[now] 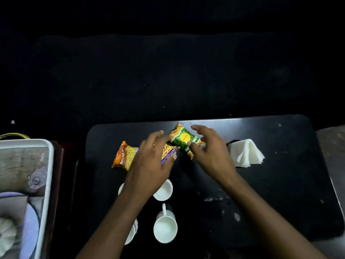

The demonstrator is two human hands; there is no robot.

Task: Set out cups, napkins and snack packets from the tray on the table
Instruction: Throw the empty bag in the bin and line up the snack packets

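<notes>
On the dark tabletop (280, 184), both of the person's hands work among the snack packets near its far edge. The left hand (151, 161) lies over an orange packet (124, 156) and a purple-edged one (169, 154), thumb against the purple edge; its fingers are spread flat and whether the grip closes on either packet cannot be told. The right hand (211, 152) has its grip loosely open, fingers curved around the near end of a green packet (183, 141), which lies tilted across the others. Just right of that hand sits a fanned stack of white napkins (246, 154). Nearer the person stand white cups: one (164, 189) beside the left wrist, one with a handle (165, 227) below it, and others partly hidden under the left forearm. A white tray (47, 165) rests off the tabletop's left side.
</notes>
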